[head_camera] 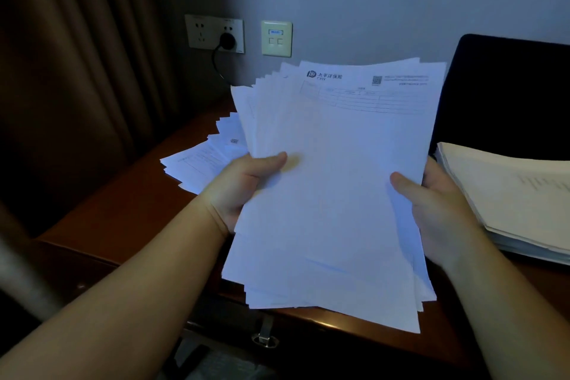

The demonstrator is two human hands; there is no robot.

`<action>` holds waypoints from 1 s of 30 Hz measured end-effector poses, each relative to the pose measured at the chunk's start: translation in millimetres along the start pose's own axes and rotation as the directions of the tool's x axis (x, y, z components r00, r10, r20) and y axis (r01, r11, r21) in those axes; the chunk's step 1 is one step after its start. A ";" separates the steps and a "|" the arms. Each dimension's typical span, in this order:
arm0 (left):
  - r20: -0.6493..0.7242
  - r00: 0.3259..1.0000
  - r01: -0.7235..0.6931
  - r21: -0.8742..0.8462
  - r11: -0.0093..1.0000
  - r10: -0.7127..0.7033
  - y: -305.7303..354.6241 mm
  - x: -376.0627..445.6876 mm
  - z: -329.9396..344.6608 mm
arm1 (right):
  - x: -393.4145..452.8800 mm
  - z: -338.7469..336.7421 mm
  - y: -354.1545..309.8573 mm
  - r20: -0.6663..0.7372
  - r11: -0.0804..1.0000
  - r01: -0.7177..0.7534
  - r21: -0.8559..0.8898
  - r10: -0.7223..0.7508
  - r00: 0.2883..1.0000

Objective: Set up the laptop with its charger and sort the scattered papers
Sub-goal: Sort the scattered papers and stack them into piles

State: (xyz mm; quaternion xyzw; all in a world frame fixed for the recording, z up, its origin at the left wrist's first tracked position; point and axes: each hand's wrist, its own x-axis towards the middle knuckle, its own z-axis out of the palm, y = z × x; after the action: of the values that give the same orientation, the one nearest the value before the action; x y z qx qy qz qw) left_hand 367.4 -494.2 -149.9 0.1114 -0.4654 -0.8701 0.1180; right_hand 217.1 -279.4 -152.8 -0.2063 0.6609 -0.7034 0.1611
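A thick, uneven sheaf of white papers (336, 188) is held up above the wooden desk (123, 213). My left hand (243, 185) grips its left edge, thumb on the top sheet. Its right edge is gripped by my right hand (431, 203), thumb on top as well. More loose papers (200, 160) lie fanned on the desk behind my left hand. A black plug with its cable (226, 40) sits in the wall socket (214, 33). The dark laptop screen (509, 95) stands open at the right, partly hidden by the sheaf.
A second stack of papers (509, 197) lies at the right, in front of the laptop. A brown curtain (77, 71) hangs at the left. A network wall plate (276, 38) is beside the socket. A drawer handle (265, 338) shows below the desk's edge.
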 end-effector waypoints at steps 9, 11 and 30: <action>0.049 0.989 -0.150 0.249 0.957 0.142 29.9 -11.4 23.3 | 1.2 -12.1 -16.4 0.138 0.993 -0.059 0.107 0.044 0.989; 0.077 0.982 -0.187 0.311 0.932 0.171 43.4 -17.7 34.8 | -0.3 -12.0 -32.0 0.137 0.996 -0.001 0.094 -0.012 0.990; -0.220 0.632 -0.476 0.647 0.596 0.743 13.7 -29.5 96.1 | -31.0 -12.7 -91.3 -0.108 0.924 0.341 -0.175 -0.362 0.926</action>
State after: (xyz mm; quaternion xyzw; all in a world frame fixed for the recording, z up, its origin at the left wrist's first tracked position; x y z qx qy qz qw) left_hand 367.5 -417.1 -83.9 0.1737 -0.6517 -0.5508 0.4917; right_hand 241.7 -246.2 -64.8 -0.2839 0.6745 -0.6808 -0.0303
